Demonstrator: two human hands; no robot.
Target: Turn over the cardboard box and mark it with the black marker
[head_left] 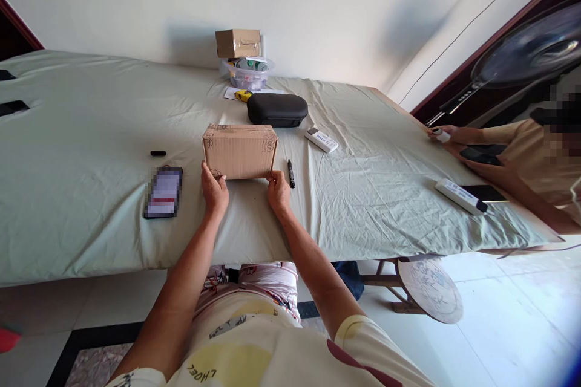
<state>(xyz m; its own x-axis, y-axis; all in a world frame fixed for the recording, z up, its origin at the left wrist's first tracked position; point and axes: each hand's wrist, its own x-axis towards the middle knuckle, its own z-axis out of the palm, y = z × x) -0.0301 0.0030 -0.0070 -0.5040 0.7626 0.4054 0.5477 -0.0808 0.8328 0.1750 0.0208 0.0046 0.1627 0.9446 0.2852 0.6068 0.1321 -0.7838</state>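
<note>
A brown cardboard box [239, 152] with black drawn swirls at its corners is tilted up over the cloth-covered table. My left hand [213, 191] grips its lower left corner, thumb along the near edge. At the lower right corner, my right hand [278, 192] is closed on the same box. Just right of that hand lies a black marker [291, 173]. A phone [164, 192] with a lit, blurred screen rests left of my left hand, and a small black cap-like piece [158, 153] is above it.
Behind the box sit a black zip case [278, 110], a yellow tape measure [242, 95] and a clear tub [247, 74] topped by another carton [238, 43]. White devices [321, 139] lie rightward. Another person [521, 151] sits at the right end. A stool [430, 289] stands below.
</note>
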